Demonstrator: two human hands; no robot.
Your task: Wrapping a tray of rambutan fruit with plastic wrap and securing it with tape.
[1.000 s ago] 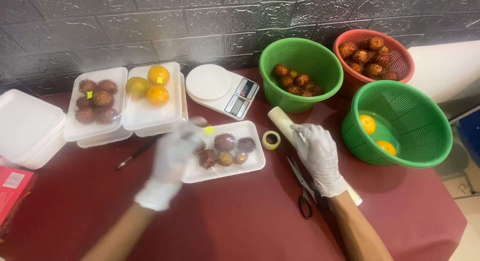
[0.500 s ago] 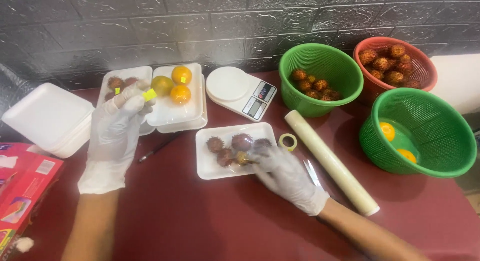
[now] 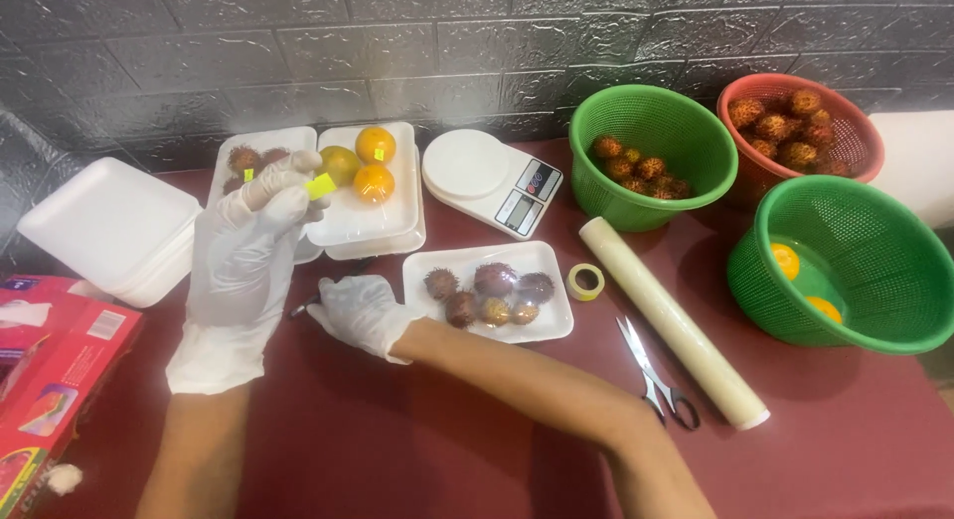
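on the dark red table (image 3: 417, 449), near its left side, the left hand (image 3: 243, 271) is raised in a clear glove, its fingertips pinched together on a small yellow sticker (image 3: 321, 186); the sticker sits in the air in front of the far-left foam trays. the right hand (image 3: 363, 312), also gloved, reaches across to the left and rests low on the table, fingers curled over a dark pen (image 3: 303, 305) that pokes out to its left; whether it actually grips the pen cannot be told.

just right of the right hand lies a white foam tray of rambutans (image 3: 489, 293), five or six reddish hairy fruits in it. behind the left hand, a foam tray with rambutans (image 3: 248, 161) and next to it a tray of oranges (image 3: 370, 196), one fruit greenish, some with little yellow stickers on them. at the far left a stack of empty foam trays (image 3: 109, 226), and at the near left a pink cardboard box (image 3: 50, 375).

far centre stands a white kitchen scale (image 3: 489, 181). right of the rambutan tray: a tape roll (image 3: 585, 281), a roll of cling film (image 3: 671, 320) lying diagonally, and scissors (image 3: 654, 375) just beside it. at the right, a green basket of rambutans (image 3: 651, 156), a red basket of rambutans (image 3: 800, 127), and a nearer green basket with oranges (image 3: 850, 266).
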